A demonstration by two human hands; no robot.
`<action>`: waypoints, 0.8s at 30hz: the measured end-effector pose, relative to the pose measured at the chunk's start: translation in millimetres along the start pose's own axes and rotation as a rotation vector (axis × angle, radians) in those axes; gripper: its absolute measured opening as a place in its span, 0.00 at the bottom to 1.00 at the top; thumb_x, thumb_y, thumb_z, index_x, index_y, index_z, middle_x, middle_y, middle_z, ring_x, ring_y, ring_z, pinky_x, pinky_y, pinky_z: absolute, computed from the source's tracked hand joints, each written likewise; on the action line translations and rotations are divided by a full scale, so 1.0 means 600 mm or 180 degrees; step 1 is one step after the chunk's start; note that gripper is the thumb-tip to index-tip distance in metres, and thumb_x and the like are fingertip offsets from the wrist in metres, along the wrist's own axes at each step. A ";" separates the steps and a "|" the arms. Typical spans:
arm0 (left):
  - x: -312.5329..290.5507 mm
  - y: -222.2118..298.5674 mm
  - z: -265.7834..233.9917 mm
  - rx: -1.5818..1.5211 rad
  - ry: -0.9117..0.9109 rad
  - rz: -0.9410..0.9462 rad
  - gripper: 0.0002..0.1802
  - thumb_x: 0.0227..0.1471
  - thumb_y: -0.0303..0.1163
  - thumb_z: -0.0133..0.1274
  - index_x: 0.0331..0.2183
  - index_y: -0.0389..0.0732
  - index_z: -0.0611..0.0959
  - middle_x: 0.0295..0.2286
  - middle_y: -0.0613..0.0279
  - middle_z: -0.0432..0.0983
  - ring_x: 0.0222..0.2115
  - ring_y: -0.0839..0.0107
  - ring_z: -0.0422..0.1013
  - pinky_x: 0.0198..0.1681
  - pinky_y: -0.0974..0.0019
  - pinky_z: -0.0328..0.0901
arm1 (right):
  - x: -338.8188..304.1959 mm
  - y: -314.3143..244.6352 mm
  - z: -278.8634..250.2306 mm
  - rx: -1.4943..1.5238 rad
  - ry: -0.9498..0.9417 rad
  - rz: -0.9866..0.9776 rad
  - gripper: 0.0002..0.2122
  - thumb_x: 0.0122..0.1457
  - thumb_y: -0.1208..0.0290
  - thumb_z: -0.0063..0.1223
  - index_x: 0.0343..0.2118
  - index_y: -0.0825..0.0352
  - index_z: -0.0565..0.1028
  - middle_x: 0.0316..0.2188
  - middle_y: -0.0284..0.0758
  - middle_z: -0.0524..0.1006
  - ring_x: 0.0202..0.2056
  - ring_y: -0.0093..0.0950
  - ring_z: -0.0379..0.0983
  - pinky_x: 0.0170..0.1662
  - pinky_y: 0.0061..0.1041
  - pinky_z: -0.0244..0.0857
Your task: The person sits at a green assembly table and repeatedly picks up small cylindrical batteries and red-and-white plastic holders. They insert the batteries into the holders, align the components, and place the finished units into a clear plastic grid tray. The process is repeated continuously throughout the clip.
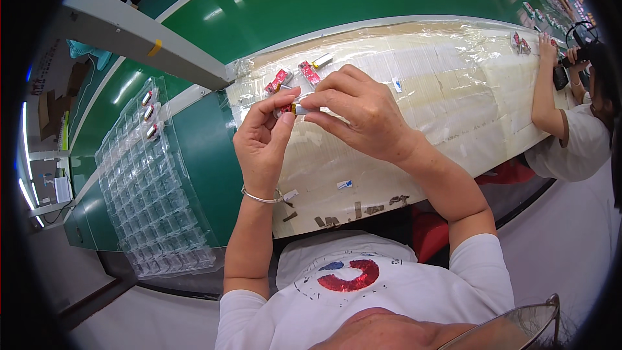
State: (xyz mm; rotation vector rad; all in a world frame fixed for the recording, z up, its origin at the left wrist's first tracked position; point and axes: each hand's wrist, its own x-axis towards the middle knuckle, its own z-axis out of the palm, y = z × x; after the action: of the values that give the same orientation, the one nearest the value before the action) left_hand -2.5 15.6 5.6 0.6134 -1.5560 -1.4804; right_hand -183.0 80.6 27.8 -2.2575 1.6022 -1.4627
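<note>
Both hands meet over the covered bench top around a small red board with a silver, yellow-banded cylinder (298, 109). My left hand (264, 135) pinches its red end between thumb and fingers. The fingers of my right hand (366, 113) close on the silver end, partly hiding it. Just beyond my fingertips lie a red board with a silver part (278, 81) and another red board (309, 72). A loose silver cylinder with a yellow band (322, 61) touches or lies close to that second board.
To the left, a clear pocketed plastic tray (152, 201) holds three small red-and-silver pieces (149, 112) near its far end. A grey post (149, 42) rises at the far left. A co-worker's arm (546, 91) rests at the right, near more red pieces (520, 43).
</note>
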 end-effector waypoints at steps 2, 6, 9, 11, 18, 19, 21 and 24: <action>0.000 0.002 0.001 -0.0034 -0.0006 -0.0013 0.13 0.56 0.18 0.50 0.44 0.30 0.79 0.46 0.50 0.76 0.48 0.68 0.72 0.52 0.68 0.66 | 0.001 0.000 -0.003 0.0052 -0.0047 -0.0022 0.09 0.48 0.72 0.66 0.33 0.64 0.80 0.29 0.33 0.76 0.33 0.31 0.72 0.32 0.28 0.69; 0.000 0.007 -0.002 -0.0069 -0.0139 -0.0088 0.13 0.56 0.19 0.51 0.45 0.30 0.79 0.47 0.50 0.76 0.48 0.68 0.72 0.53 0.67 0.66 | 0.002 0.008 -0.010 0.0125 -0.0084 -0.0169 0.10 0.47 0.72 0.67 0.34 0.65 0.80 0.30 0.33 0.77 0.32 0.31 0.72 0.32 0.28 0.69; 0.002 0.011 -0.007 -0.0002 -0.0260 -0.0101 0.14 0.57 0.20 0.52 0.46 0.31 0.80 0.48 0.51 0.76 0.49 0.67 0.72 0.53 0.66 0.66 | 0.003 0.010 -0.013 0.0157 -0.0122 -0.0199 0.10 0.47 0.73 0.67 0.34 0.65 0.80 0.29 0.33 0.77 0.32 0.31 0.72 0.32 0.27 0.69; 0.005 0.014 -0.009 0.0080 -0.0345 -0.0090 0.15 0.57 0.20 0.52 0.47 0.32 0.80 0.48 0.51 0.76 0.50 0.66 0.71 0.54 0.66 0.66 | 0.004 0.010 -0.014 0.0184 -0.0115 -0.0220 0.10 0.47 0.73 0.67 0.34 0.65 0.80 0.29 0.33 0.77 0.32 0.31 0.72 0.32 0.27 0.69; 0.014 0.018 -0.014 0.1159 -0.0454 0.0704 0.18 0.56 0.24 0.54 0.50 0.37 0.80 0.49 0.52 0.76 0.52 0.63 0.71 0.53 0.65 0.67 | 0.003 0.011 -0.013 0.0393 -0.0044 -0.0096 0.08 0.51 0.69 0.64 0.32 0.64 0.79 0.28 0.32 0.76 0.33 0.31 0.71 0.34 0.28 0.68; 0.013 0.020 -0.012 0.1307 -0.0422 0.0784 0.19 0.56 0.24 0.55 0.50 0.37 0.79 0.50 0.51 0.76 0.52 0.62 0.71 0.53 0.65 0.67 | 0.003 0.011 -0.012 0.0423 -0.0025 -0.0106 0.08 0.51 0.69 0.64 0.32 0.64 0.79 0.28 0.33 0.76 0.33 0.31 0.71 0.34 0.28 0.68; 0.013 0.023 -0.012 0.1512 -0.0407 0.0926 0.19 0.56 0.24 0.55 0.51 0.37 0.79 0.50 0.51 0.75 0.52 0.61 0.71 0.52 0.65 0.68 | 0.003 0.011 -0.011 0.0478 0.0013 -0.0128 0.08 0.51 0.69 0.64 0.32 0.64 0.79 0.28 0.33 0.76 0.32 0.32 0.71 0.34 0.28 0.68; 0.014 0.023 -0.015 0.1611 -0.0434 0.1022 0.20 0.55 0.25 0.55 0.51 0.36 0.79 0.50 0.50 0.75 0.52 0.60 0.71 0.52 0.64 0.68 | 0.005 0.011 -0.011 0.0480 0.0021 -0.0211 0.11 0.47 0.74 0.68 0.35 0.66 0.81 0.30 0.34 0.77 0.32 0.30 0.73 0.33 0.26 0.68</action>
State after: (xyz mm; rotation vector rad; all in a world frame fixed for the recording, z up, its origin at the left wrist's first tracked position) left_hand 3.8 5.9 20.4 0.5179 -2.0500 -0.9048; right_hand -192.3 78.5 30.5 -2.2444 1.3797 -1.5500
